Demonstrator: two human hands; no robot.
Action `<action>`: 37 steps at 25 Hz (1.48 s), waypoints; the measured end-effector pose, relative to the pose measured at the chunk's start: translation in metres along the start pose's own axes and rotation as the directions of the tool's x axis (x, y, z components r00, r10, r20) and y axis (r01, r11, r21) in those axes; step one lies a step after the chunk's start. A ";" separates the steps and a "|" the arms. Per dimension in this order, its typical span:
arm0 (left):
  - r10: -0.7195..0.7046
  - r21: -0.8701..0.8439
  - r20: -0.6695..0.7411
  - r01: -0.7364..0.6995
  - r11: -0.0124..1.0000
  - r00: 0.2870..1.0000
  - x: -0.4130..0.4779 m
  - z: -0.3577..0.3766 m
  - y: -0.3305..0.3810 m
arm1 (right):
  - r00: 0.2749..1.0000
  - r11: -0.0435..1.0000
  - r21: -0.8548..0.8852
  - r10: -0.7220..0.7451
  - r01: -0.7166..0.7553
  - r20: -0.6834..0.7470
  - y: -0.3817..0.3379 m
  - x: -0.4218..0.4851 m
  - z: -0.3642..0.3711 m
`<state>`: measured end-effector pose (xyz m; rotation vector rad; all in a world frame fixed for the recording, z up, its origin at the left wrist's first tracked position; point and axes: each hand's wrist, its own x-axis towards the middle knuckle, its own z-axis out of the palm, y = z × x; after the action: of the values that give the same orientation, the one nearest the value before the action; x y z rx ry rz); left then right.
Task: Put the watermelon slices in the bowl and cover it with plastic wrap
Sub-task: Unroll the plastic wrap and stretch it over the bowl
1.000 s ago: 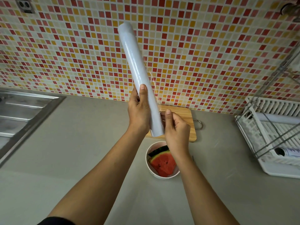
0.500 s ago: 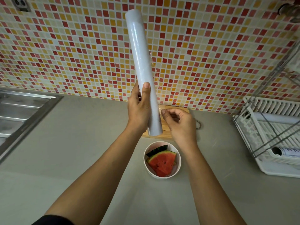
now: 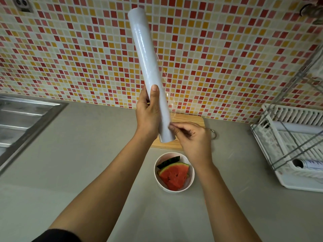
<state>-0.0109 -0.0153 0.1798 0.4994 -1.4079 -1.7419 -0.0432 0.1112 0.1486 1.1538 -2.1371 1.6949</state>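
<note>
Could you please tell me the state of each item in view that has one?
plastic wrap roll: held tilted in the air, film edge peeled loose
left hand: grips the roll's lower half
right hand: pinches the film edge near the roll's lower end
bowl: uncovered, on the counter
watermelon slices: inside the bowl
cutting board: lying flat behind the bowl

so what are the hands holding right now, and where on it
The left hand grips the plastic wrap roll near its lower end. The right hand pinches the loose film edge beside that end.
</note>
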 end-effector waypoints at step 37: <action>0.033 0.123 -0.071 -0.024 0.992 0.997 -0.006 -0.003 -0.004 | 0.973 0.933 -0.335 -0.053 0.129 0.226 -0.020 0.009 -0.012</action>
<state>-0.0066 -0.0121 0.1743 0.6002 -1.4691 -1.6060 -0.0396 0.1169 0.1728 1.3491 -2.3417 1.1321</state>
